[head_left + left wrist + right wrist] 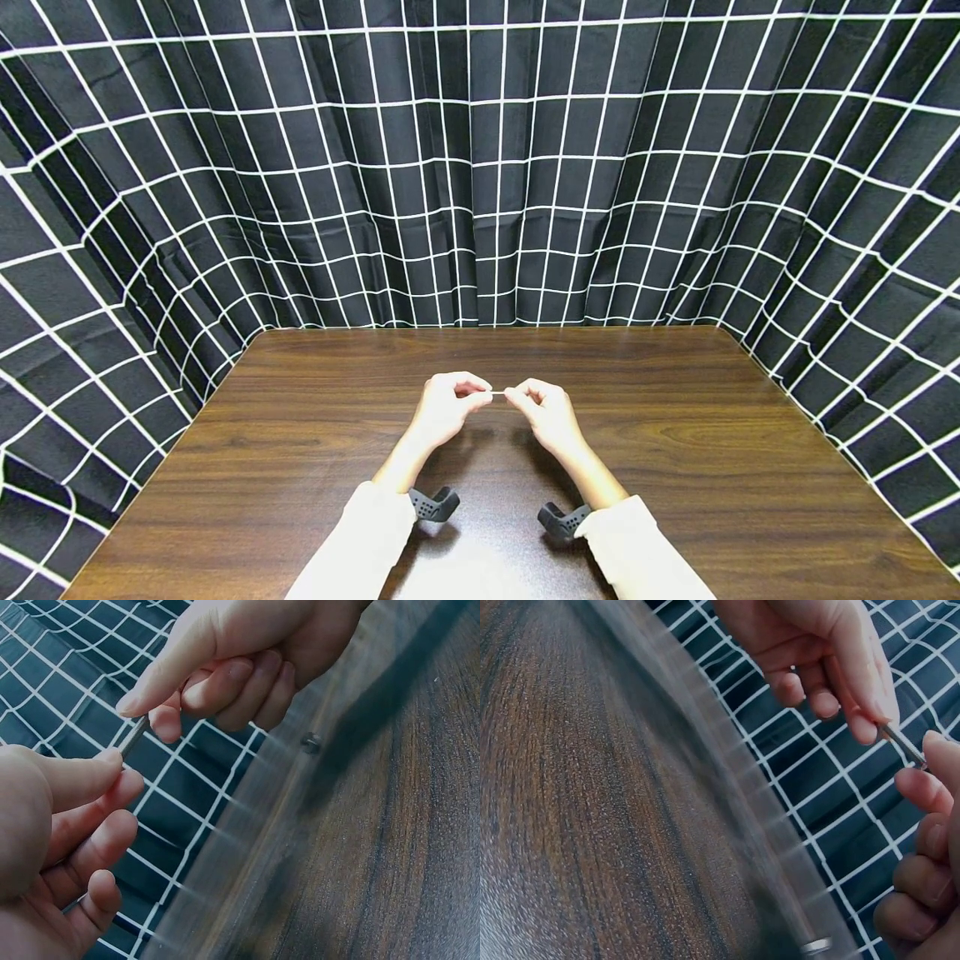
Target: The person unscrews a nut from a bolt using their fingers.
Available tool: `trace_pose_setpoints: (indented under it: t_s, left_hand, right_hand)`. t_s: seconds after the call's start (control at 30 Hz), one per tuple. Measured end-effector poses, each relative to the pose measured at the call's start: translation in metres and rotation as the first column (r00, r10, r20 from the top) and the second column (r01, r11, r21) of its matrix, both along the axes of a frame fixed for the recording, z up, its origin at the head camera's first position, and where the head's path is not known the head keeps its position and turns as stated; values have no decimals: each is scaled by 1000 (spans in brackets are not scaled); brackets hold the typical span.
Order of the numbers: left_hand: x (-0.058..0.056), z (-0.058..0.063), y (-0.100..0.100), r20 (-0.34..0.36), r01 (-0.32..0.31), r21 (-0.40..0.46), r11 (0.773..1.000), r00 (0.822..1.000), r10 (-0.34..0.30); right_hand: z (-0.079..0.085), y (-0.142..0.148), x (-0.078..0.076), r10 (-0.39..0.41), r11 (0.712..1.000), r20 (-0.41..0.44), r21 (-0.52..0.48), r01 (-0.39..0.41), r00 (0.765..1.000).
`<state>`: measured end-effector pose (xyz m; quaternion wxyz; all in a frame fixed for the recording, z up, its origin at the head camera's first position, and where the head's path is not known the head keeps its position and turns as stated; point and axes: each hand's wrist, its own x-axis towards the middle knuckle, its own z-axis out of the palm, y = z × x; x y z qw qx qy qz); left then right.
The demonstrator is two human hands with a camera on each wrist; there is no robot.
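My left hand (444,406) and right hand (553,417) meet above the middle of the table. Between them is a thin grey metal rod (135,741), ribbed like a screw thread. At one end, the left thumb and forefinger pinch it; the right thumb and forefinger pinch the other. Both ends are hidden in the fingertips, so I cannot tell whether it has a head. In the right wrist view the rod (904,745) slants between the two hands. The other left fingers are loosely bent, while the other right fingers curl toward the palm.
The brown wooden table (300,433) spreads beneath both hands. A small dark metal piece (310,742) lies on it near an edge; a shiny metal piece (817,946) shows in the right wrist view. Beyond the table hangs a black curtain (491,183) with white grid lines.
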<state>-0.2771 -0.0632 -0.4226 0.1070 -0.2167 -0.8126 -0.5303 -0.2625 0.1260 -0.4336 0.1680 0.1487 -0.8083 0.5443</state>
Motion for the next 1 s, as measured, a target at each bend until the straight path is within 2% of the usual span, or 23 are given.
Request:
trace_pose_setpoints:
  t_s: [0.77, 1.0]
  left_hand:
    - [0, -1, -1, 1, -7, -18, 1000, 1000, 7]
    - [-1, -1, -2, 15, 0, -5, 1000, 1000, 0]
  right_hand:
    - [1, 5, -2, -3, 1000, -8, 7, 3, 1000]
    - [1, 12, -5, -11, 1000, 24, 22, 11, 1000]
